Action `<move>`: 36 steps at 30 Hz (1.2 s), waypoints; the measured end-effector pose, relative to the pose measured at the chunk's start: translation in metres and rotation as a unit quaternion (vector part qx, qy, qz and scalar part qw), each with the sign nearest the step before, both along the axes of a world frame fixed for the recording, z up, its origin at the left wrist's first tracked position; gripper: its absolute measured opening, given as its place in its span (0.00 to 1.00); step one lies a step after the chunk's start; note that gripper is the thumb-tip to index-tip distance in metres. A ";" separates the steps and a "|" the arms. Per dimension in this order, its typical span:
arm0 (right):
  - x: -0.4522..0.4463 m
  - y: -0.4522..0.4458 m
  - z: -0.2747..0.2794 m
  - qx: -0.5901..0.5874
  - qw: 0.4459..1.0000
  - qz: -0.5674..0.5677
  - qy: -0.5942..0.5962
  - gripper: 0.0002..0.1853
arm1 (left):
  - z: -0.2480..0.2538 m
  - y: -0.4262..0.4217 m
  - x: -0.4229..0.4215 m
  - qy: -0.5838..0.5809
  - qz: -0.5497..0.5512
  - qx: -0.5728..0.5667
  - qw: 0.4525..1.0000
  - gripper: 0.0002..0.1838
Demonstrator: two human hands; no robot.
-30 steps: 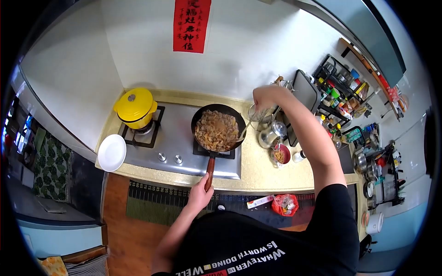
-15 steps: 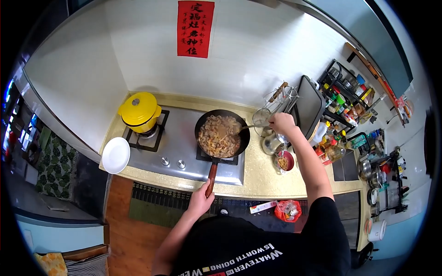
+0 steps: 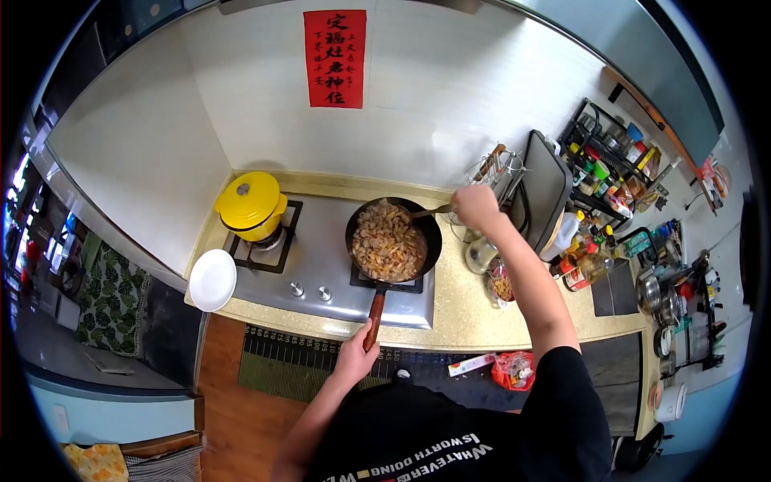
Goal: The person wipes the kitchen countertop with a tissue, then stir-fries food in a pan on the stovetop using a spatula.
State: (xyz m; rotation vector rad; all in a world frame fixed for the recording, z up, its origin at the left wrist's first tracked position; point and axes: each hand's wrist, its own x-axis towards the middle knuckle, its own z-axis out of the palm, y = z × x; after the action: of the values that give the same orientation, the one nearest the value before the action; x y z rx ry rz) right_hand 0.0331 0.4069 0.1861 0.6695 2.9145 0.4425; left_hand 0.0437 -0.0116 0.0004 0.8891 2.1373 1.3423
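A dark wok (image 3: 434, 245) sits on the right burner of the steel gas stove (image 3: 321, 241). Sliced, browned meat (image 3: 387, 245) lies heaped in it, mostly on the left side. My left hand (image 3: 356, 358) is closed around the wok's wooden handle (image 3: 376, 312), which points toward me. Up at the wok's right edge, my right hand (image 3: 477, 207) grips the handle of a metal spatula (image 3: 434, 211). The spatula's head is among the meat near the upper right of the wok, partly covered by it.
A yellow lidded pot (image 3: 251, 206) stands on the left burner, near a white plate (image 3: 213, 279). Right of the wok are a metal canister (image 3: 480, 255), a bowl of chopped food (image 3: 501, 289), a wire utensil rack (image 3: 506, 170) and sauce bottles (image 3: 590, 269). A red bag (image 3: 512, 371) lies below the counter.
My right hand has moved slightly left and up with the spatula. The meat has shifted toward the wok's upper middle. My left hand keeps its hold; the whole view has shifted a little.
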 end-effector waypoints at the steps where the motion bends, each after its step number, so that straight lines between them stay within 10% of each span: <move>1: 0.005 -0.035 0.018 0.054 0.997 0.047 -0.029 0.05 | 0.001 0.001 0.000 0.001 0.000 -0.006 1.000 0.33; 7: 0.062 -0.130 0.018 0.154 0.938 0.309 -0.031 0.05 | -0.003 0.002 -0.001 0.006 0.008 0.003 1.000 0.32; 13: 0.038 -0.054 0.059 0.087 0.994 0.024 -0.064 0.04 | -0.009 0.000 0.000 0.017 0.005 0.007 1.000 0.35; 23: -0.066 0.020 0.024 0.024 1.000 0.015 -0.001 0.06 | -0.015 0.001 0.001 0.028 0.006 -0.004 1.000 0.34; 36: 0.015 -0.174 0.035 0.142 0.925 0.337 -0.101 0.05 | -0.022 0.001 -0.001 0.059 -0.005 0.027 0.998 0.34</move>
State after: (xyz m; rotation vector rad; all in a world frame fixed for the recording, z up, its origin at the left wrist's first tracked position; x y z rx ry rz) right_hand 0.0478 0.2333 0.2209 -0.3803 2.8196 0.9455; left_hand 0.0425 -0.0104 -0.0217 1.0221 2.1898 1.3804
